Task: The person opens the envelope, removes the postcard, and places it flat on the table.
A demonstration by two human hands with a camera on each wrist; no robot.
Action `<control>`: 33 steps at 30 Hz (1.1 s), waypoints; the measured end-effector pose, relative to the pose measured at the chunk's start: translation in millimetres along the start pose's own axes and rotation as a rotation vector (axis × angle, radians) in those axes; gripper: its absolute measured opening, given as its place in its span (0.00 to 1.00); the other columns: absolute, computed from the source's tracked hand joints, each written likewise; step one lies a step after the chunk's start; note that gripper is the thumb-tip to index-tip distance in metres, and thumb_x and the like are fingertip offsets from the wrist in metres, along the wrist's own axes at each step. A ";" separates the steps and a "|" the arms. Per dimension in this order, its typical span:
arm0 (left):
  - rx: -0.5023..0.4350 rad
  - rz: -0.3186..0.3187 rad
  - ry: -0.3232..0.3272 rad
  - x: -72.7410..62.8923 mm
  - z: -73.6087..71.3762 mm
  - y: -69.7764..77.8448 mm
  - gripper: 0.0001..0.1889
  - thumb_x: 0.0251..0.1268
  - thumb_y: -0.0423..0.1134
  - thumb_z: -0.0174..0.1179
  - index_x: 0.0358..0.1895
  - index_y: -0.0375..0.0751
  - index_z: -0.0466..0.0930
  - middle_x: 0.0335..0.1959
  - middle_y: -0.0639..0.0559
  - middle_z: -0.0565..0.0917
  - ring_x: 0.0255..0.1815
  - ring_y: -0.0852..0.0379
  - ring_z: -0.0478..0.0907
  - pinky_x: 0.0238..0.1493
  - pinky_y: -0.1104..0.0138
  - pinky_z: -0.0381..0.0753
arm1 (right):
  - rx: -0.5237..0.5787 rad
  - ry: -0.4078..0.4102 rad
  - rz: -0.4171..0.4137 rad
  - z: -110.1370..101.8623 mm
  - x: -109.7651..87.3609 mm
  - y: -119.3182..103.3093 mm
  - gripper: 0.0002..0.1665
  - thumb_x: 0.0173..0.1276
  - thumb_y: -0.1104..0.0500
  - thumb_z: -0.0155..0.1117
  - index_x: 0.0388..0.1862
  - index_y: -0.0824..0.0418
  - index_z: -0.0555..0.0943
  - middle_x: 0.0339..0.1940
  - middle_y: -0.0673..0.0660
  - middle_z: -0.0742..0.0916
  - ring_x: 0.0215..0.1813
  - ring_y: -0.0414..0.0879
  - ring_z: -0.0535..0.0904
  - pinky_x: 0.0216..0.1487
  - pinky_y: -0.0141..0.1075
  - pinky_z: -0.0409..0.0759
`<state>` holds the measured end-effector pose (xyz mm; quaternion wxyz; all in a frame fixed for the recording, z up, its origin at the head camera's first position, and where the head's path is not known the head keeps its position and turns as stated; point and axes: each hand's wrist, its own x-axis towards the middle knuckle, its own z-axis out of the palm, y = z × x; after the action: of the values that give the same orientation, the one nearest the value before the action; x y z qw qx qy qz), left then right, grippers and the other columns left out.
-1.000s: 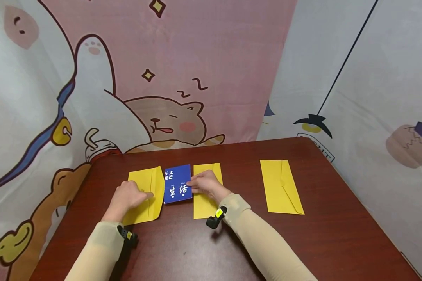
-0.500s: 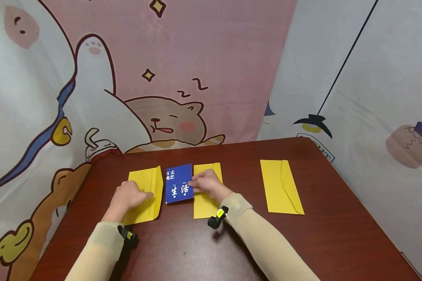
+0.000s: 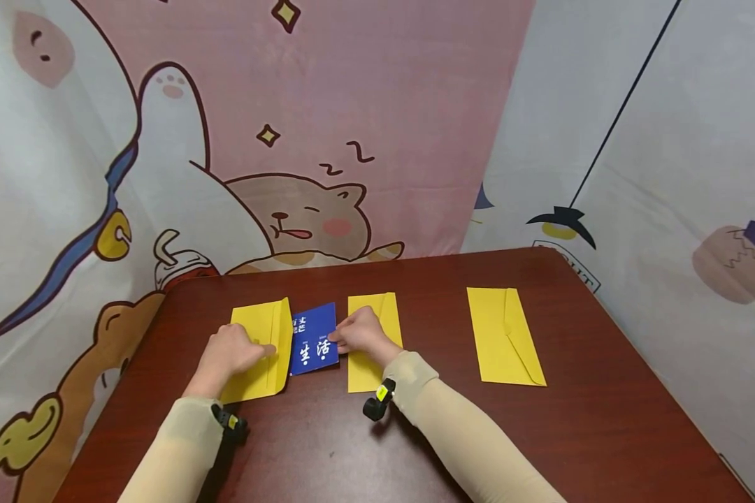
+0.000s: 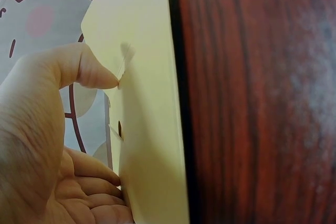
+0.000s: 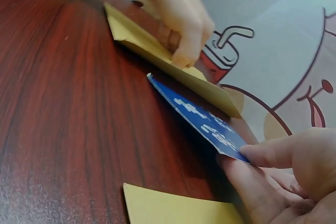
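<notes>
At the left of the head view lies a yellow envelope (image 3: 252, 374), its flap (image 3: 283, 353) unfolded toward the right. My left hand (image 3: 228, 355) is on it; in the left wrist view the thumb (image 4: 94, 72) and fingers pinch the paper. My right hand (image 3: 365, 335) holds a blue card (image 3: 311, 353) with white characters by its right edge, between thumb and fingers. The card's left edge meets the envelope's flap side in the head view. The right wrist view shows the card (image 5: 194, 119) tilted, beside the envelope (image 5: 163, 64).
A second yellow envelope (image 3: 391, 311) lies partly under my right hand. Farther right, another yellow envelope (image 3: 503, 342) lies flap side up. All rest on a dark red wooden table (image 3: 440, 419), with a printed cartoon cloth (image 3: 415, 105) behind it.
The blue card has shifted toward the near left with my right hand, and its left edge now reaches the flap of the left envelope. My left hand has stayed in place.
</notes>
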<state>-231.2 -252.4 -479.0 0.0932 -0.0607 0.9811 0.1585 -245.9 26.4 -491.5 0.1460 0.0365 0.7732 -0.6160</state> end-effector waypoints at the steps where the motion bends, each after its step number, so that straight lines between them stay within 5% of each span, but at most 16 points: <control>1: 0.000 0.000 -0.001 -0.1 -0.2 0.1 0.32 0.54 0.64 0.70 0.34 0.33 0.77 0.28 0.42 0.75 0.29 0.45 0.75 0.28 0.59 0.72 | -0.022 0.003 -0.004 1.4 0.4 -0.4 0.07 0.60 0.69 0.81 0.32 0.71 0.89 0.24 0.61 0.89 0.21 0.46 0.86 0.28 0.36 0.87; 15: -0.015 0.001 0.004 -1.3 1.1 0.1 0.31 0.54 0.65 0.70 0.33 0.35 0.77 0.28 0.42 0.76 0.29 0.45 0.75 0.29 0.58 0.72 | -0.343 -0.007 -0.064 11.7 -5.2 -9.2 0.15 0.62 0.67 0.81 0.21 0.66 0.84 0.14 0.58 0.85 0.16 0.49 0.85 0.21 0.35 0.84; 33: -0.027 -0.005 0.008 -2.0 1.8 -3.3 0.33 0.53 0.65 0.71 0.37 0.33 0.77 0.29 0.41 0.77 0.30 0.45 0.76 0.29 0.58 0.74 | -0.389 -0.036 -0.169 -15.4 -17.3 -30.7 0.09 0.66 0.66 0.78 0.27 0.70 0.90 0.19 0.60 0.88 0.21 0.51 0.87 0.23 0.34 0.84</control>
<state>-228.4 -254.7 -481.3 0.0887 -0.0652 0.9790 0.1713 -239.4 36.0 -454.9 0.1120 -0.0686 0.8751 -0.4658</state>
